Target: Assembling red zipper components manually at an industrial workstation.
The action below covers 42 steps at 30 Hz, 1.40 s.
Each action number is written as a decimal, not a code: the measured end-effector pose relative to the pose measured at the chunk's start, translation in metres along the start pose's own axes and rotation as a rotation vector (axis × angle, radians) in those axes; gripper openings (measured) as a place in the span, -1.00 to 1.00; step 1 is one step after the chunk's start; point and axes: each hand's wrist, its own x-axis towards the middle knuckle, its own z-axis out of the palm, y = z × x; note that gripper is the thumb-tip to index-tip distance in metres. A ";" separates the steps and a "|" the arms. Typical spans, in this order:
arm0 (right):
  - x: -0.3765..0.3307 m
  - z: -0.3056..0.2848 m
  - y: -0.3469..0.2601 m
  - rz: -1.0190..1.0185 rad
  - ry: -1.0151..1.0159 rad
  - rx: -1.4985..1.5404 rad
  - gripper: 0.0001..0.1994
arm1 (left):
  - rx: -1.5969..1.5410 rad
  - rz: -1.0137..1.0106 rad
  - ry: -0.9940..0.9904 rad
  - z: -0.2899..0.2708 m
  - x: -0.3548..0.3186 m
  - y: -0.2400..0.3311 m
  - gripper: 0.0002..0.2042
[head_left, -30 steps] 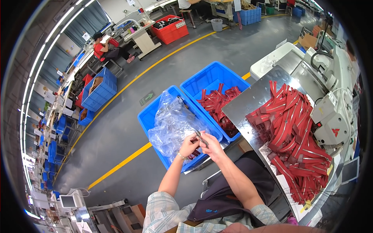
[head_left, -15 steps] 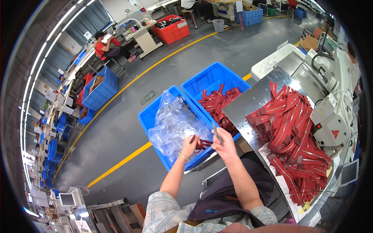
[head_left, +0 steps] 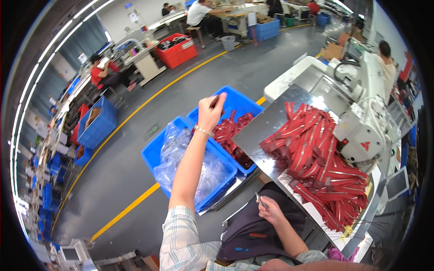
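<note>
My left hand (head_left: 211,114) is raised over the far blue bin (head_left: 235,96), its fingers closed on a dark red strip (head_left: 214,101). Most of that strip is hidden by the hand. Below it, red strips (head_left: 228,132) with silvery lines lie heaped in the bin. My right hand (head_left: 271,211) is closed around small metal thread snips (head_left: 261,202), low over the dark apron (head_left: 257,235) on my lap. The nearer blue bin (head_left: 151,153), left of the far one, holds crumpled clear plastic (head_left: 174,151), partly covered by my left forearm.
A large pile of red strips (head_left: 316,158) covers much of the metal tabletop (head_left: 253,135) on my right, beside a white sewing machine (head_left: 366,135). Another blue bin (head_left: 97,124) and a red bin (head_left: 178,52) stand across the aisle. People sit at work farther off.
My left hand has moved up and away from the plastic-filled bin to above the far bin. My right hand has drawn back toward my lap with the snips. The view has shifted.
</note>
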 end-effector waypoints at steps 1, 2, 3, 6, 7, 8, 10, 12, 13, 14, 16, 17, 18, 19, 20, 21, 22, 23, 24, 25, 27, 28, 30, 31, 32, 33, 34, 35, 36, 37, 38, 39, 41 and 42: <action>-0.006 -0.006 0.005 0.010 0.008 0.028 -0.79 | 0.009 0.145 -0.027 0.018 0.014 0.014 -0.64; -0.014 -0.010 0.007 -0.001 0.027 0.052 -0.79 | 0.023 0.333 -0.130 0.038 0.024 0.038 -0.67; -0.022 -0.013 0.008 -0.011 0.043 0.076 -0.79 | 0.039 0.523 -0.228 0.060 0.029 0.066 -0.70; -0.043 -0.022 0.006 -0.079 0.062 0.133 -0.79 | -0.069 0.947 -0.334 0.123 0.021 0.128 -0.78; -0.050 -0.027 0.006 -0.099 0.091 0.153 -0.79 | -0.094 1.012 -0.418 0.142 0.013 0.137 -0.78; -0.056 -0.035 0.007 -0.118 0.117 0.161 -0.78 | -0.127 1.044 -0.454 0.162 0.001 0.142 -0.77; -0.065 -0.047 0.007 -0.136 0.150 0.193 -0.77 | -0.145 1.063 -0.571 0.194 -0.029 0.144 -0.79; -0.074 -0.056 0.006 -0.154 0.181 0.209 -0.73 | -0.085 1.039 -0.719 0.217 -0.058 0.125 -0.81; -0.078 -0.060 0.004 -0.157 0.182 0.212 -0.73 | -0.034 1.032 -0.790 0.223 -0.069 0.119 -0.80; -0.081 -0.064 0.004 -0.147 0.176 0.250 -0.72 | 0.084 1.031 -0.837 0.224 -0.081 0.109 -0.81; -0.084 -0.069 0.003 -0.132 0.160 0.287 -0.72 | 0.197 0.934 -0.933 0.214 -0.096 0.100 -0.72; -0.082 -0.070 0.002 -0.122 0.155 0.291 -0.72 | 0.270 0.879 -0.961 0.205 -0.102 0.097 -0.65; -0.082 -0.068 0.001 -0.122 0.150 0.277 -0.71 | 0.277 0.873 -0.963 0.192 -0.105 0.098 -0.65; -0.083 -0.068 0.001 -0.121 0.147 0.263 -0.70 | 0.279 0.843 -0.926 0.180 -0.108 0.101 -0.55; -0.082 -0.068 0.001 -0.110 0.143 0.264 -0.70 | 0.283 0.810 -0.890 0.167 -0.109 0.104 -0.45; -0.081 -0.068 0.001 -0.099 0.132 0.252 -0.70 | 0.296 0.794 -0.886 0.151 -0.107 0.109 -0.45; -0.079 -0.069 0.001 -0.088 0.123 0.242 -0.69 | 0.255 0.719 -0.939 0.137 -0.104 0.113 -0.39; -0.077 -0.072 0.004 -0.069 0.116 0.239 -0.69 | 0.213 0.641 -0.988 0.123 -0.100 0.113 -0.32; -0.072 -0.075 0.007 -0.063 0.078 0.263 -0.69 | 0.089 0.606 -0.965 0.110 -0.096 0.106 -0.32; -0.069 -0.078 0.010 -0.064 0.053 0.295 -0.70 | 0.013 0.556 -0.916 0.101 -0.091 0.098 -0.40; -0.062 -0.078 0.013 -0.021 0.051 0.298 -0.69 | -0.177 0.329 -0.711 0.077 -0.085 0.075 -0.62; -0.059 -0.074 0.011 0.009 0.048 0.295 -0.68 | -0.124 0.362 -0.526 0.061 -0.080 0.056 -0.71; -0.050 -0.073 0.016 0.042 0.048 0.265 -0.67 | -0.181 0.152 -0.202 0.041 -0.081 0.009 -0.84; -0.048 -0.072 0.017 0.060 0.054 0.230 -0.67 | -0.226 0.023 -0.067 0.029 -0.081 -0.006 -0.86; -0.046 -0.071 0.017 0.070 0.055 0.228 -0.67 | -0.129 0.074 0.031 0.021 -0.079 -0.026 -0.88; -0.044 -0.069 0.017 0.074 0.062 0.228 -0.67 | -0.031 0.124 0.130 0.015 -0.079 -0.048 -0.87; -0.045 -0.066 0.014 0.073 0.074 0.222 -0.67 | -0.034 0.117 0.139 0.013 -0.081 -0.067 -0.87; -0.044 -0.066 0.014 0.082 0.078 0.221 -0.67 | 0.071 0.100 0.208 0.012 -0.085 -0.089 -0.87; -0.042 -0.065 0.015 0.085 0.091 0.225 -0.67 | 0.180 0.080 0.278 0.010 -0.091 -0.111 -0.87; -0.040 -0.064 0.016 0.088 0.105 0.228 -0.67 | 0.286 0.053 0.312 0.013 -0.099 -0.135 -0.86; -0.037 -0.061 0.019 0.103 0.100 0.224 -0.67 | 0.438 0.042 0.224 0.012 -0.111 -0.167 -0.87; -0.034 -0.062 0.020 0.122 0.104 0.244 -0.67 | 0.578 0.030 0.130 0.017 -0.121 -0.190 -0.87; -0.035 -0.071 0.017 0.126 0.145 0.266 -0.67 | 0.637 0.023 -0.274 0.055 -0.129 -0.201 -0.89; -0.037 -0.071 0.015 0.109 0.175 0.270 -0.67 | 0.654 0.025 -0.418 0.075 -0.132 -0.214 -0.89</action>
